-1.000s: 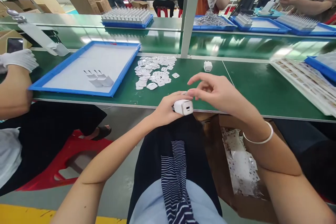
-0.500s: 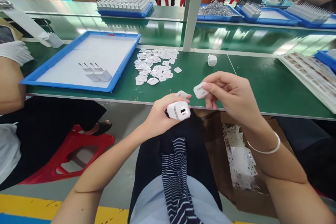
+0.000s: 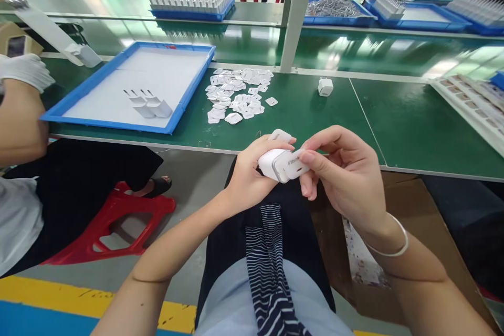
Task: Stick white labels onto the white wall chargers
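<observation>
My left hand [image 3: 252, 176] is closed around a white charger body [image 3: 271, 164], its port end turned to the right. Another small white cover plate [image 3: 280, 135] sticks up between the thumb and fingers of that hand. Between thumb and forefinger, my right hand [image 3: 342, 168] pinches a thin white cover plate [image 3: 296, 165] with small slots and faint grey lettering. The plate overlaps the charger's end face; whether it is seated there I cannot tell. Both hands are in front of the bench edge, above my lap. Loose white cover plates [image 3: 240, 94] lie in a pile on the green bench.
One white charger [image 3: 325, 87] stands on the green bench [image 3: 409, 121]. A blue-rimmed tray [image 3: 173, 121] at left holds several pronged white pieces [image 3: 153, 106]. A white slotted tray [image 3: 468, 110] lies at right. A co-worker's gloved hand [image 3: 27, 71] is at far left; an upright post [image 3: 291, 26] rises behind.
My right hand has moved left and slightly down, bringing its cover plate from beside the charger onto the charger's end. The left hand still holds the charger. The view has shifted slightly.
</observation>
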A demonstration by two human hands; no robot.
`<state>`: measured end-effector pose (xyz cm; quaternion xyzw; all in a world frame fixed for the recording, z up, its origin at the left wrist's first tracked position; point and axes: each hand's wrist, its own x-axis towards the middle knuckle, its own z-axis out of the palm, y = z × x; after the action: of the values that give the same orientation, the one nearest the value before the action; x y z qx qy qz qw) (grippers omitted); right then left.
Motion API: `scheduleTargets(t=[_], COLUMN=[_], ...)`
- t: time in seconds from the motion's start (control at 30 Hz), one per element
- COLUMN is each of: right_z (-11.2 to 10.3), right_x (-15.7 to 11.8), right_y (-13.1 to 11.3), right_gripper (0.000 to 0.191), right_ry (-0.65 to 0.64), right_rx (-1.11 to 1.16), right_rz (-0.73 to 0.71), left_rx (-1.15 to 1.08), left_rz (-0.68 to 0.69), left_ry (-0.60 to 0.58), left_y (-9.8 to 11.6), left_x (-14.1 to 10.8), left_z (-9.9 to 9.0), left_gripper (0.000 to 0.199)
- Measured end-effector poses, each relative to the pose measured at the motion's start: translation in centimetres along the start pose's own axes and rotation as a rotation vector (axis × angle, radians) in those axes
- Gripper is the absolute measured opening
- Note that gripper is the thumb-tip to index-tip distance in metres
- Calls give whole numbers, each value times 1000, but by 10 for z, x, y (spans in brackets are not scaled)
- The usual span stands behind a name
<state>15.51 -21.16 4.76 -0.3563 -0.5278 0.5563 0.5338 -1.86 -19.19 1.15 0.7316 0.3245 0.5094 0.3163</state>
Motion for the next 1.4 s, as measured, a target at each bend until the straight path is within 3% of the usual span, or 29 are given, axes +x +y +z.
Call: scheduleTargets(t=[0.57, 0.83, 1.4], right_z=[9, 12, 15], right_x=[1, 15, 47], right_y=[4, 8, 30], right_gripper=[20, 21, 20], right_ry=[-13, 31, 80], right_rx=[20, -13, -8], right_rz=[-4, -90, -30], left_rx=[24, 47, 58], left_rz=[29, 103, 63], left_ry=[38, 49, 5], left_y=[1, -13, -47], left_x=[3, 16, 28], left_z=[1, -2, -14], left_gripper=[24, 25, 20])
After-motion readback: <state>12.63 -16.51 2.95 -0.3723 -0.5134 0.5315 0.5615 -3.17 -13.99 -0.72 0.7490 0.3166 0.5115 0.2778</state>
